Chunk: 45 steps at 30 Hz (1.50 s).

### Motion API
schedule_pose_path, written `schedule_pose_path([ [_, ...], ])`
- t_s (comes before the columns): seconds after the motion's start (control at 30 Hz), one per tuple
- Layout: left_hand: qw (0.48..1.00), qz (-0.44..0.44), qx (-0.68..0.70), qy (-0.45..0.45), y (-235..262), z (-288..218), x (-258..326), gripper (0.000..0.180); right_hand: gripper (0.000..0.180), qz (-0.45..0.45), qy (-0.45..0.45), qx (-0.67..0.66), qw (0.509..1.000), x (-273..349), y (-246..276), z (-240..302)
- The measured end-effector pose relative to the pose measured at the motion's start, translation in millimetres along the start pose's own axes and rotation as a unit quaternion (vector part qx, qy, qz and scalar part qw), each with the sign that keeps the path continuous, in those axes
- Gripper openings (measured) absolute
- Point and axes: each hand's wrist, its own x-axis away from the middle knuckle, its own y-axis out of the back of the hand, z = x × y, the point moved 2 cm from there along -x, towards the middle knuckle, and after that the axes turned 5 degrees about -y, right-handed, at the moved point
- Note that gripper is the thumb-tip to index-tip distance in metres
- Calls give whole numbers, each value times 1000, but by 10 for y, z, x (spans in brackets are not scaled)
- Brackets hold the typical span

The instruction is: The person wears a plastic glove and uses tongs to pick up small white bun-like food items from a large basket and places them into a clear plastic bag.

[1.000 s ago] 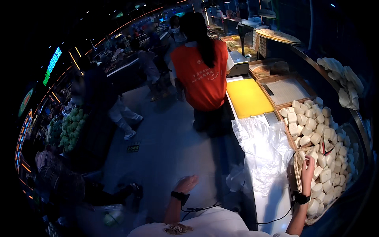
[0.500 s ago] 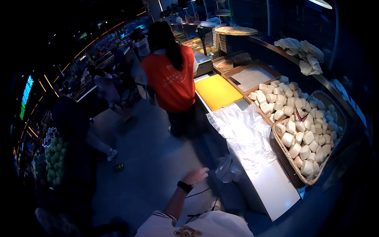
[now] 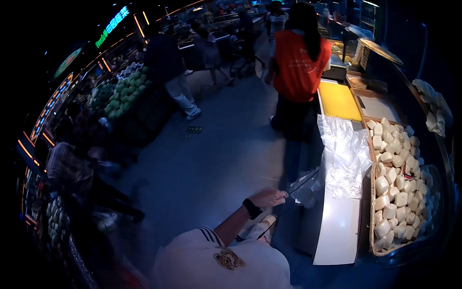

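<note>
My left hand (image 3: pixel 269 197), with a black band at the wrist, reaches out at waist height in front of my white shirt. Its fingers are curled together, and I cannot make out what, if anything, is in them. A thin dark cord (image 3: pixel 304 180) runs past the fingertips toward a hanging clear plastic bag (image 3: pixel 306 189). Nearest on the right is a white counter (image 3: pixel 337 226), with a heap of thin white plastic bags (image 3: pixel 344 156) on it. Beyond lies a yellow board (image 3: pixel 340 101). My right hand is out of view.
White steamed buns (image 3: pixel 397 202) fill a wicker basket (image 3: pixel 373 212) and wooden tray beside the counter. A person in a red vest (image 3: pixel 301 67) stands ahead at the counter. People walk by produce stands with round green vegetables (image 3: pixel 127 96) across the dark floor (image 3: pixel 216 139).
My view has swung left, so the counter and buns sit further right. My left hand's fingers, stretched out earlier, are now curled together nearer the hanging bag.
</note>
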Motion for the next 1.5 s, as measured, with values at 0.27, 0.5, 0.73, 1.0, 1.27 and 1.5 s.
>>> schedule_pose_path([
  [0.27,963,-205,173,-32,444,194,-72,25,23,-14,-40,16,999,315,248,-648],
  [0.5,993,29,61,101,458,181,-642,61,24,-98,-139,-8,985,1097,822,-1251],
  [0.73,842,476,140,212,-947,1194,-853,48,24,-198,-246,-61,947,1728,951,-1609],
  [1.0,835,490,-116,220,-834,1797,-1111,64,24,-221,-306,-93,921,1520,311,-1083],
  [1.27,980,41,-162,111,1069,3564,-1824,73,25,-184,-291,-70,936,837,119,-240],
  [1.5,814,-44,-513,-267,1403,2591,-3928,43,25,-231,-282,-25,931,418,789,89],
])
